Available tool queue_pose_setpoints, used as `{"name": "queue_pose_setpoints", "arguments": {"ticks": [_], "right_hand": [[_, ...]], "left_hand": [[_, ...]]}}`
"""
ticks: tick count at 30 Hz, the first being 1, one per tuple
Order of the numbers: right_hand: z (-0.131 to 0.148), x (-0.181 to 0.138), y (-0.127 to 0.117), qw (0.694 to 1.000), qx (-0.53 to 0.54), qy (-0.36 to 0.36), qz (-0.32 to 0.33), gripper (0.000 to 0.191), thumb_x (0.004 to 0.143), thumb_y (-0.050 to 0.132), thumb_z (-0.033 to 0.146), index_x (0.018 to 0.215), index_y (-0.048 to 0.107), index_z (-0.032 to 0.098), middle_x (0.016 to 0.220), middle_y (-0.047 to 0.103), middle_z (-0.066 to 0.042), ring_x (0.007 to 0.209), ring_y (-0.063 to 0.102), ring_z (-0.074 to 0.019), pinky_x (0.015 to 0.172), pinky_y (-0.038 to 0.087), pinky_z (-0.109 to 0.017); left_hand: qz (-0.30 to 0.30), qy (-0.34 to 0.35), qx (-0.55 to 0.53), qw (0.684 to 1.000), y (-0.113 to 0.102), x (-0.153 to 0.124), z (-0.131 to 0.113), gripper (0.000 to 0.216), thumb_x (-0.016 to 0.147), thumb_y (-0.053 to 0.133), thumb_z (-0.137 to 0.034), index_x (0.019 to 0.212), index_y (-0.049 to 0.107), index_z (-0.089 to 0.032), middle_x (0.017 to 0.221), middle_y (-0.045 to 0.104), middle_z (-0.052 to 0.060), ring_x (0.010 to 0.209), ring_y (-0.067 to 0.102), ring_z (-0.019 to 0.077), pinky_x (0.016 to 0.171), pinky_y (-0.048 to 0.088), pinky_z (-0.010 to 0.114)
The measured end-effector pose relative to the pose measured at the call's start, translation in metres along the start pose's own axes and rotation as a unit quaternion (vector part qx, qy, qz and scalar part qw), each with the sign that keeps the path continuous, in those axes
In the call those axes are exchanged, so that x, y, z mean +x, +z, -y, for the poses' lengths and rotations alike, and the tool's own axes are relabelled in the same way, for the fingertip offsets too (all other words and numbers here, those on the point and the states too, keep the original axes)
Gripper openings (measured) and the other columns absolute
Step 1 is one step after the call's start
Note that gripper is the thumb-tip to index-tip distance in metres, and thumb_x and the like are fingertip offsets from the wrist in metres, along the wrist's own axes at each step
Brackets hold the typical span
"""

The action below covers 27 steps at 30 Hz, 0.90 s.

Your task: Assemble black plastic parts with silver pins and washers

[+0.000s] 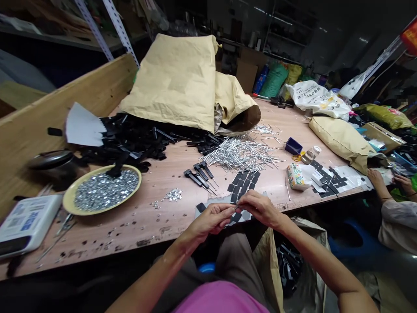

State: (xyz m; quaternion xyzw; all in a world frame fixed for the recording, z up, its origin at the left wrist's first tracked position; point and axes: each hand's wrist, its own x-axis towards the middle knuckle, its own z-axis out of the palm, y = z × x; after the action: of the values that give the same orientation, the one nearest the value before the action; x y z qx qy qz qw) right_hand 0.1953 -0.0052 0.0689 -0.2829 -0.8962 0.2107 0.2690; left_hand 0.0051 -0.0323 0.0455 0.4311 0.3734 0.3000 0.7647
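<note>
My left hand [213, 218] and my right hand [260, 206] meet at the table's front edge, thumbs and fingers pinched together. Something small and thin sits between the fingertips, too small to make out. Beneath and just beyond them lies a sheet of black adhesive pads [243, 184], partly covered by my hands. Several black-handled pieces with thin metal rods [199, 178] rest to the left of the pads. Behind these spreads a pile of loose silver metal rods [244, 154]. Small silver metal bits [173, 194] lie scattered on the tabletop, left of my hands.
A yellow bowl [69, 203] of silver bits stands at left, near a white scale [35, 221]. Paper sacks [176, 82] and black parts [130, 134] fill the back. A tissue box [295, 176] stands right; another person's hand [378, 180] is farther right. An open sack [272, 265] hangs below.
</note>
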Motion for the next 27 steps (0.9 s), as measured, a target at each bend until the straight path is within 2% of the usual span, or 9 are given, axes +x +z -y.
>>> {"name": "queue_pose_setpoints", "arguments": {"ticks": [2, 5, 7, 9, 12, 15, 17, 21, 27], "right_hand": [[-0.004, 0.001, -0.002, 1.0, 0.012, -0.002, 0.006, 0.028, 0.096, 0.037, 0.035, 0.093, 0.059, 0.017, 0.083, 0.063, -0.006, 0.078, 0.059, -0.0137, 0.068, 0.048, -0.023], [-0.011, 0.002, -0.001, 1.0, 0.012, 0.021, 0.012, 0.031, 0.095, 0.039, 0.038, 0.089, 0.061, 0.018, 0.08, 0.063, -0.005, 0.075, 0.06, -0.0133, 0.067, 0.048, -0.023], [-0.014, 0.003, 0.002, 0.999, 0.004, 0.041, 0.005, 0.033, 0.095, 0.039, 0.04, 0.087, 0.062, 0.018, 0.078, 0.063, -0.005, 0.074, 0.06, -0.0135, 0.067, 0.048, -0.023], [-0.015, 0.003, 0.005, 0.998, -0.002, 0.055, -0.012, 0.035, 0.095, 0.037, 0.041, 0.085, 0.061, 0.018, 0.076, 0.063, -0.005, 0.072, 0.059, -0.0136, 0.066, 0.048, -0.024], [-0.014, 0.004, 0.01, 0.997, 0.005, 0.072, -0.041, 0.036, 0.096, 0.036, 0.04, 0.083, 0.061, 0.017, 0.074, 0.062, -0.005, 0.07, 0.058, -0.0133, 0.065, 0.048, -0.024], [-0.011, 0.005, 0.013, 0.993, 0.03, 0.094, -0.069, 0.032, 0.094, 0.042, 0.04, 0.084, 0.063, 0.018, 0.075, 0.063, -0.004, 0.07, 0.059, -0.0135, 0.065, 0.048, -0.024], [-0.01, 0.006, 0.016, 0.987, 0.061, 0.114, -0.099, 0.028, 0.092, 0.046, 0.04, 0.087, 0.065, 0.019, 0.077, 0.064, -0.004, 0.072, 0.06, -0.0137, 0.066, 0.048, -0.025], [-0.013, 0.008, 0.022, 0.967, 0.107, 0.156, -0.173, 0.025, 0.092, 0.049, 0.037, 0.089, 0.068, 0.021, 0.079, 0.066, -0.004, 0.076, 0.061, -0.014, 0.069, 0.049, -0.026], [-0.018, 0.01, 0.027, 0.967, 0.113, 0.161, -0.161, 0.025, 0.091, 0.049, 0.035, 0.092, 0.07, 0.021, 0.081, 0.065, -0.005, 0.076, 0.061, -0.0143, 0.068, 0.05, -0.026]], "left_hand": [[-0.004, -0.006, -0.001, 1.0, -0.001, 0.001, 0.0, 0.053, 0.064, 0.066, -0.061, 0.084, 0.068, -0.012, 0.043, 0.032, -0.011, 0.036, 0.014, 0.0014, 0.035, 0.008, 0.017], [-0.07, 0.068, 0.08, 0.992, 0.0, 0.004, 0.004, 0.046, 0.071, 0.061, -0.055, 0.085, 0.07, -0.013, 0.041, 0.039, -0.008, 0.036, 0.027, 0.0043, 0.035, 0.02, 0.017], [-0.134, 0.15, 0.162, 0.966, 0.001, 0.007, 0.01, 0.036, 0.077, 0.058, -0.047, 0.085, 0.072, -0.016, 0.048, 0.056, -0.002, 0.043, 0.045, 0.0092, 0.04, 0.036, 0.02], [-0.185, 0.227, 0.227, 0.929, 0.001, 0.01, 0.017, 0.027, 0.08, 0.056, -0.039, 0.086, 0.073, -0.019, 0.07, 0.071, 0.003, 0.061, 0.061, 0.0154, 0.056, 0.05, 0.025], [-0.212, 0.297, 0.267, 0.892, 0.001, 0.015, 0.025, 0.023, 0.081, 0.054, -0.031, 0.09, 0.073, -0.021, 0.09, 0.075, 0.006, 0.078, 0.067, 0.0189, 0.071, 0.053, 0.028], [-0.224, 0.291, 0.25, 0.896, 0.0, 0.018, 0.028, 0.024, 0.081, 0.055, -0.031, 0.091, 0.073, -0.02, 0.086, 0.075, 0.005, 0.073, 0.067, 0.0176, 0.067, 0.054, 0.027], [-0.23, 0.259, 0.214, 0.913, 0.0, 0.019, 0.025, 0.027, 0.081, 0.055, -0.035, 0.092, 0.073, -0.019, 0.073, 0.073, 0.003, 0.06, 0.063, 0.015, 0.057, 0.052, 0.025], [-0.221, 0.217, 0.154, 0.938, 0.001, 0.021, 0.017, 0.036, 0.078, 0.057, -0.042, 0.095, 0.073, -0.015, 0.047, 0.057, -0.003, 0.041, 0.046, 0.0093, 0.039, 0.038, 0.02], [-0.223, 0.218, 0.158, 0.937, -0.001, 0.023, 0.012, 0.032, 0.077, 0.058, -0.038, 0.093, 0.074, -0.016, 0.047, 0.056, -0.002, 0.041, 0.043, 0.0095, 0.038, 0.035, 0.02]]}}
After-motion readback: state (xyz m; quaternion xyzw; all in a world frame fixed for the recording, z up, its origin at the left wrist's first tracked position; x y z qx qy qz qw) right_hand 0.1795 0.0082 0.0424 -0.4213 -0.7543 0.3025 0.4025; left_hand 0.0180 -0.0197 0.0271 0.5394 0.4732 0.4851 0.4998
